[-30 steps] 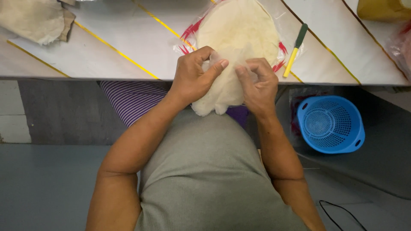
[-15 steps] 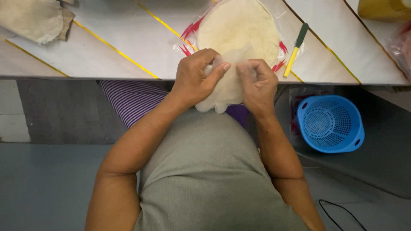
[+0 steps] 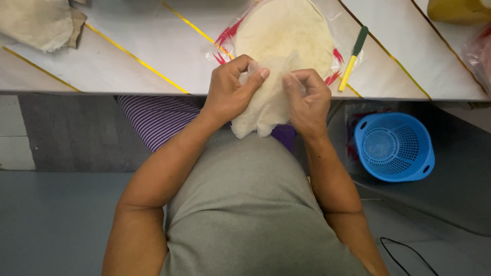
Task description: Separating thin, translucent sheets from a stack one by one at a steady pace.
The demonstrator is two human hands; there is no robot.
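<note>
My left hand (image 3: 231, 92) and my right hand (image 3: 305, 99) both pinch the upper edge of a thin pale dough sheet (image 3: 262, 110) that hangs down over the table's front edge. Just behind my hands lies a round stack of the same pale sheets (image 3: 286, 33) on a clear plastic wrapper with red marks (image 3: 225, 38). The thumb and fingers of each hand are closed on the sheet's edge, a few centimetres apart.
A green and yellow knife (image 3: 354, 57) lies right of the stack. The white table (image 3: 128, 46) carries yellow lines. Folded pale cloth (image 3: 38, 20) sits at the far left. A blue perforated basket (image 3: 395, 147) stands on the floor at the right. A black cable (image 3: 409, 250) crosses the floor.
The hanging sheet has been drawn up a little and looks smaller below my hands. My fingers have shifted along its top edge; the stack has not moved.
</note>
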